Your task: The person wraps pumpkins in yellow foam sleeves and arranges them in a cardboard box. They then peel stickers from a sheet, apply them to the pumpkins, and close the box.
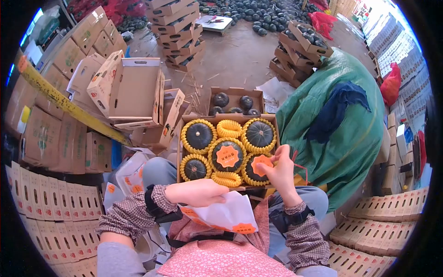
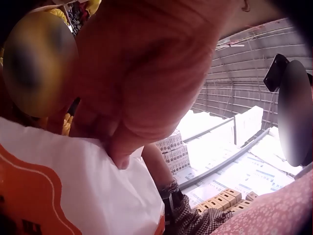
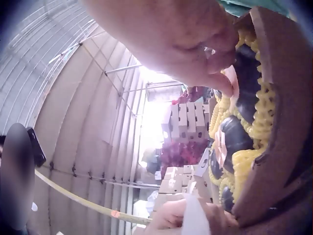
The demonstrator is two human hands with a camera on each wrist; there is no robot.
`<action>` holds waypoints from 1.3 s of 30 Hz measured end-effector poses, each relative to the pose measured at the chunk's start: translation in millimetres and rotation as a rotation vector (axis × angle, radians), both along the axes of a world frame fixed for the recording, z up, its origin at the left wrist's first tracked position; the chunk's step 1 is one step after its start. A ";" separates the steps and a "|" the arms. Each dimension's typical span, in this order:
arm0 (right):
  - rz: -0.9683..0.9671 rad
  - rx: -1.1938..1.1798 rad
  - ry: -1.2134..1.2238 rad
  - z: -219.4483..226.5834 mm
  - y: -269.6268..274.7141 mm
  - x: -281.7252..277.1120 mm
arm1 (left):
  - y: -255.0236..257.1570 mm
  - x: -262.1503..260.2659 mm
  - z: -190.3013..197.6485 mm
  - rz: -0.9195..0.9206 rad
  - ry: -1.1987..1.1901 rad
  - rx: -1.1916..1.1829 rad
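Observation:
An open carton (image 1: 179, 159) in front of me holds several dark green squashes in yellow foam nets, plus folded nets (image 1: 229, 129). The middle squash bears an orange label (image 1: 228, 156). Over the lower right squash (image 1: 253, 176), my right hand (image 1: 284, 174) pinches another orange sticker (image 1: 262, 165) between thumb and fingers, right at the squash's top. The right wrist view shows that sticker (image 3: 232, 84) edge-on at the fingertips. My left hand (image 1: 199, 192) grips a white backing sheet (image 1: 237, 208) with orange stickers below the carton's near edge.
Behind the carton stands a smaller box of squashes (image 1: 236, 92). Empty cartons (image 1: 136, 90) lie to the left beside a yellow pole (image 1: 69, 104). A green tarp heap (image 1: 341, 134) rises at the right. Stacked squash trays (image 1: 175, 32) and loose squashes (image 1: 263, 18) are farther back.

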State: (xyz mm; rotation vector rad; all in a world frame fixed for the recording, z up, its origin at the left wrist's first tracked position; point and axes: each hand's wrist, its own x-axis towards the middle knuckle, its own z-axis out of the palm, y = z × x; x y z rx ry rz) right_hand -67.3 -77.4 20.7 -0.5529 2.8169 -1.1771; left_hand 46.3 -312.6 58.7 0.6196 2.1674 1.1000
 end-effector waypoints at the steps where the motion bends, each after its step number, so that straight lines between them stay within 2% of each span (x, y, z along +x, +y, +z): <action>1: 0.030 0.090 0.079 3.3 -1.5 3.1 | -0.5 -1.0 -2.9 -0.010 0.011 0.013; 4: 0.265 0.339 0.369 16.2 -8.9 9.3 | -1.1 -7.1 -5.6 -0.037 0.033 0.037; 5: 0.472 0.279 0.361 9.6 -7.2 5.2 | -1.0 -10.8 -5.7 -0.041 0.039 0.043; 8: 0.415 0.447 0.270 35.7 -12.7 11.2 | -6.0 -20.3 -3.0 -0.079 0.055 0.108; 9: 0.375 0.415 0.405 39.9 -8.2 11.6 | -6.7 -22.7 -7.5 -0.088 0.129 0.168; 10: 0.304 0.272 0.373 44.6 -1.4 14.4 | -7.1 -26.1 2.9 -0.090 0.117 0.164; 12: 0.373 -0.287 -0.521 77.7 9.4 34.6 | -6.9 -30.7 14.2 -0.050 0.096 0.202; 14: 0.535 -0.560 -0.700 69.5 7.0 54.6 | -7.2 -33.2 27.1 0.061 0.049 0.215; 15: 0.414 -0.517 -0.653 62.1 13.8 55.5 | -11.8 -33.8 32.3 0.127 -0.012 0.267; 16: 0.335 -0.666 -0.535 60.9 12.4 59.7 | -18.5 -33.8 36.1 0.190 -0.074 0.323; 17: 0.252 -0.759 -0.529 61.6 15.3 62.1 | -34.4 -32.2 36.0 0.229 0.004 0.426; 18: 0.162 -0.853 -0.518 62.4 18.8 64.1 | -45.3 -21.6 47.3 0.398 -0.236 0.579; 20: 0.053 -0.890 -0.525 61.6 23.6 68.8 | -62.5 -1.8 37.6 0.524 -0.353 0.753; 21: -0.001 -0.907 -0.531 60.4 25.6 71.0 | -54.0 3.8 35.6 0.577 -0.342 0.812; 24: 0.004 -0.917 -0.500 48.6 30.3 74.1 | -27.5 33.5 25.4 0.778 -0.268 0.924; 27: 0.156 -0.856 -0.564 37.2 51.5 72.2 | -6.3 52.4 6.8 0.994 -0.100 0.883; 30: 0.350 -0.716 -0.756 55.5 62.6 81.6 | -0.6 60.1 -0.8 1.127 0.007 0.792; 31: 0.296 -0.592 -0.771 51.8 69.0 81.0 | 1.2 60.9 0.8 1.126 0.033 0.780; 35: 0.136 -0.629 -0.559 56.8 63.8 90.8 | 6.2 61.3 1.4 1.193 -0.010 0.882; 38: 0.102 -0.571 -0.495 59.1 66.0 94.5 | 11.3 65.2 14.0 1.163 -0.074 0.850; 39: 0.109 -0.538 -0.471 60.9 66.1 94.8 | 10.8 66.1 14.3 1.150 -0.163 0.834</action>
